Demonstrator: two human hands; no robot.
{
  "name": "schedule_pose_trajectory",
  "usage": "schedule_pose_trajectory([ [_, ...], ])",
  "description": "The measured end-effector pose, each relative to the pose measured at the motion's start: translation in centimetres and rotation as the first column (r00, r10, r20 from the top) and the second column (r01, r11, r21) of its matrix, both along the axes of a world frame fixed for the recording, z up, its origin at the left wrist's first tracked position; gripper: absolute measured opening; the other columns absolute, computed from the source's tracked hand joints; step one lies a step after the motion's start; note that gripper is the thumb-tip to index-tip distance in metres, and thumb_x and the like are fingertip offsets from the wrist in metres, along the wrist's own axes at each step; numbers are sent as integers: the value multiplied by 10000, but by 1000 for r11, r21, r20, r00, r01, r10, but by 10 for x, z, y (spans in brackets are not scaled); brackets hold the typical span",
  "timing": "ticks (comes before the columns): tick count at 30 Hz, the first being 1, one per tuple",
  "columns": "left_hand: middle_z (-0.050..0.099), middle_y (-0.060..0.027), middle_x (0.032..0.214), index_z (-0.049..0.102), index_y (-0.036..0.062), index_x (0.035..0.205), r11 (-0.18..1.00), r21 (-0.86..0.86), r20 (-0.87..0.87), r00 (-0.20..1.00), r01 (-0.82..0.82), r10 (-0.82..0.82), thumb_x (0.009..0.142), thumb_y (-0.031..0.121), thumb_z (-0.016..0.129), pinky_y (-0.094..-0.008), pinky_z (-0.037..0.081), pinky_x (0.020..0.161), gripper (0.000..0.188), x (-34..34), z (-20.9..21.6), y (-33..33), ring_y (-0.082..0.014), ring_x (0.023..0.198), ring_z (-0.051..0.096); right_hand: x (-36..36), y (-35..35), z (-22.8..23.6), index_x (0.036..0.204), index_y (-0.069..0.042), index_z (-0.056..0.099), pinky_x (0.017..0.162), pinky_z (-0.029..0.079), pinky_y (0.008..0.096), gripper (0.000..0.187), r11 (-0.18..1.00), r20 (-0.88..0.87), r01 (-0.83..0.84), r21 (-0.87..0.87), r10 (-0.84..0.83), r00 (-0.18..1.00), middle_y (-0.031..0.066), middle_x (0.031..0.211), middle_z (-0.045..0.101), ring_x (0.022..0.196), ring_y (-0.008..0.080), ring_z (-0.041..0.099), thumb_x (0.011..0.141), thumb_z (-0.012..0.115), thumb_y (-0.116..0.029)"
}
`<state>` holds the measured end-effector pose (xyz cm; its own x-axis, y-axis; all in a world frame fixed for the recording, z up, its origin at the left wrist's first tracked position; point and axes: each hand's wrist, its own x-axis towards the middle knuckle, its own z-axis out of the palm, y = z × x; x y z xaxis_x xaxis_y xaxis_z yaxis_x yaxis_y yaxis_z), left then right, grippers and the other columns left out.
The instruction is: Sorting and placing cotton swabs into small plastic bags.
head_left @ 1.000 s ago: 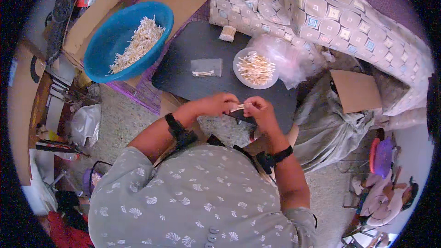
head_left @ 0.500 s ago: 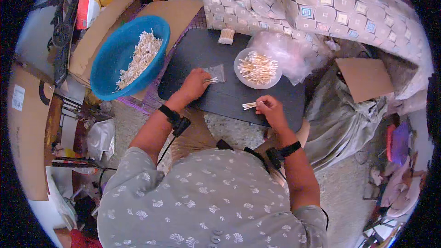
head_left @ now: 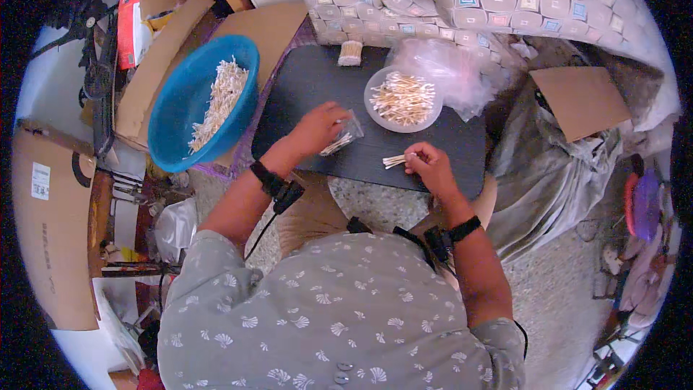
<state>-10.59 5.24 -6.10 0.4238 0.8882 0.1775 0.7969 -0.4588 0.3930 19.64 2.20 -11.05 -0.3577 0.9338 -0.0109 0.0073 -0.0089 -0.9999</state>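
Observation:
My left hand (head_left: 317, 130), over the middle of the dark table, has its fingers closed on a small clear plastic bag (head_left: 354, 128). Several cotton swabs (head_left: 334, 146) show at the bag's lower side, by the fingers; whether all of them are inside is hard to make out. Near the table's front edge, my right hand (head_left: 431, 167) pinches a few cotton swabs (head_left: 393, 162), their tips pointing left. Beyond it stands a white round bowl (head_left: 375, 117) heaped with cotton swabs (head_left: 404, 98).
A tilted blue basin (head_left: 167, 126) with many swabs rests on cardboard at the left. A bundle of swabs (head_left: 350, 53) stands at the table's (head_left: 299, 79) far edge. Clear plastic bags (head_left: 447, 72) lie behind the bowl, against a patterned sofa (head_left: 498, 0). A cardboard piece (head_left: 581, 105) lies at right.
My left hand has moved slightly right and nearer, with the small bag now tilted and more swabs showing beside the fingers. My right hand still pinches its swabs, almost in place.

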Motion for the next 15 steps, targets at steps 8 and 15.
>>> schedule_pose_trajectory([
  [8,521,-152,985,587,110,1082,980,-99,-204,961,171,-188,855,119,501,-434,465,823,242,14,0,28,-352,947,537,2,0,-3,910,-15,608,587,483,264,139,998,17,15,57,-16,1000,43,729,615,630,119,585,860,596,-144],
  [15,495,-145,911,557,82,884,988,-66,-254,955,143,-155,804,92,507,-439,462,714,95,16,-2,31,-347,856,544,2,-1,-8,910,-26,612,589,482,262,131,999,1,14,42,-14,1000,42,728,617,631,119,589,860,596,-146],
])
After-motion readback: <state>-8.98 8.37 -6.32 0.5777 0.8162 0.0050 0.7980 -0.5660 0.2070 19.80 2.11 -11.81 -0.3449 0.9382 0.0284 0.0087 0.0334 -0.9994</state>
